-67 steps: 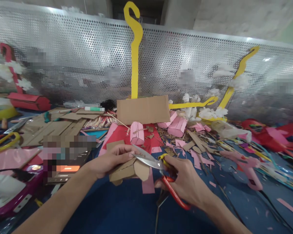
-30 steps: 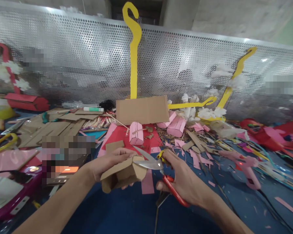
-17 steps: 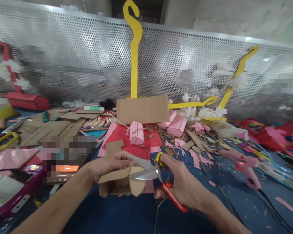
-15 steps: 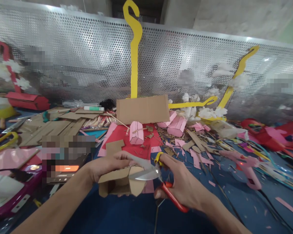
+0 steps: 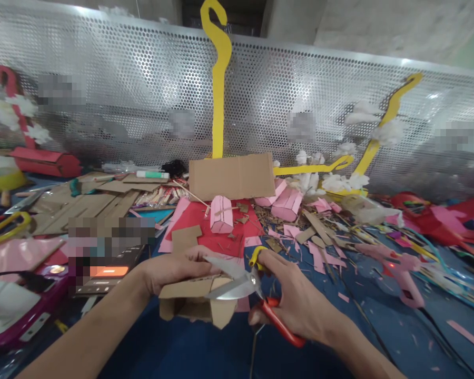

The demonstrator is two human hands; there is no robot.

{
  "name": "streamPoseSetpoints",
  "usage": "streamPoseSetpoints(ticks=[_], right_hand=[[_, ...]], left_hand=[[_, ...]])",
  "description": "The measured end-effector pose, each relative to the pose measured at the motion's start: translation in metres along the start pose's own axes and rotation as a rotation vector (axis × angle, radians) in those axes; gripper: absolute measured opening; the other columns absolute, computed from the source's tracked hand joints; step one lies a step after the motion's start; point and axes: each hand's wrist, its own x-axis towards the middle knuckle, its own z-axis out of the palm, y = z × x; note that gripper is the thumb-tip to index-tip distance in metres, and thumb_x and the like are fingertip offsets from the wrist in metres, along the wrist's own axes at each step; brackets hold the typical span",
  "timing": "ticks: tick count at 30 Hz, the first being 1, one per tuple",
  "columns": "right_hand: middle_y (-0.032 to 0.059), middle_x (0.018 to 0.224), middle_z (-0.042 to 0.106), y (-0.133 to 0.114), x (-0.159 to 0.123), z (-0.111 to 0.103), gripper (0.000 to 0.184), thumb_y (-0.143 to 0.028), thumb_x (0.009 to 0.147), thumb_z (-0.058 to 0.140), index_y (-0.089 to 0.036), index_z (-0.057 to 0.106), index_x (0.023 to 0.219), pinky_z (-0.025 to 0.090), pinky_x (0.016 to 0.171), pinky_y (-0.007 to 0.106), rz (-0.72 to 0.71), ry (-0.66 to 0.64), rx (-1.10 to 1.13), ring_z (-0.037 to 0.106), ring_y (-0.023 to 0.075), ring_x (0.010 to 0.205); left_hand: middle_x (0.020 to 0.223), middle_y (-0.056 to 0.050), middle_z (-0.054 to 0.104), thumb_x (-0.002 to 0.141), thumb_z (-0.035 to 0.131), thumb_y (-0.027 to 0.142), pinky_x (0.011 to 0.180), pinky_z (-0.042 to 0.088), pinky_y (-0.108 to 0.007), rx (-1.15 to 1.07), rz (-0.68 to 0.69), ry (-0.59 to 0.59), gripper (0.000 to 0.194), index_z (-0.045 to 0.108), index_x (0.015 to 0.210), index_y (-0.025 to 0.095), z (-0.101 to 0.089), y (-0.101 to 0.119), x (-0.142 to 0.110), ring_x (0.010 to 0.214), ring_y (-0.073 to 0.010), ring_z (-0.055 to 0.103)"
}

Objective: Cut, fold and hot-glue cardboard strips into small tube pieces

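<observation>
My left hand grips a small folded cardboard box from behind and above, its hollow side facing me. In my right hand is a pair of scissors with red and yellow handles. Their blades are spread and point left, lying over the right end flap of the box; whether the flap sits between the blades I cannot tell. Just beyond my hands, a red sheet lies on pink paper, bearing a pink paper-covered box and a flat cardboard piece.
A pink glue gun with a lit red light lies at right, its cord trailing forward. Cardboard sheets are piled at left near a phone. Pink scraps litter the right. Behind stand a yellow hook shape and a perforated metal panel.
The scissor blades have shifted slightly and appear a little wider apart at the box's right flap. Both hands keep nearly the same place.
</observation>
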Motion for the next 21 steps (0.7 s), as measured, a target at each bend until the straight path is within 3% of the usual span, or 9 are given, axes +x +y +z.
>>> streamPoseSetpoints(ticks=[9,16,21], right_hand=[[-0.0058,0.071,0.051,0.005,0.001,0.005,0.053,-0.051,0.069,0.092,-0.022,0.047,0.074,0.031,0.057,0.025,-0.039,0.029,0.052,0.038,0.0113,0.061],[-0.0088,0.065,0.039,0.008,0.0,0.004,0.061,-0.052,0.068,0.092,-0.023,0.038,0.067,0.024,0.052,0.025,-0.005,0.038,0.066,0.027,0.0102,0.06],[-0.0101,0.062,0.031,0.013,0.0,0.007,0.063,-0.029,0.065,0.094,-0.022,0.031,0.061,0.02,0.051,0.025,0.067,0.039,0.07,0.024,0.0094,0.06]], left_hand=[[0.084,-0.004,0.08,0.068,0.093,0.026,0.065,0.053,-0.021,-0.066,-0.082,0.181,0.023,0.085,0.089,0.019,0.002,0.0,-0.003,0.069,-0.014,0.069],[0.075,-0.003,0.077,0.06,0.098,0.036,0.061,0.05,-0.019,-0.062,-0.104,0.101,0.036,0.085,0.087,0.016,0.0,0.0,0.002,0.063,-0.0116,0.064],[0.074,-0.005,0.075,0.067,0.096,0.041,0.057,0.046,-0.02,-0.09,-0.043,0.104,0.032,0.085,0.082,0.016,0.005,-0.001,0.001,0.06,-0.0113,0.061]])
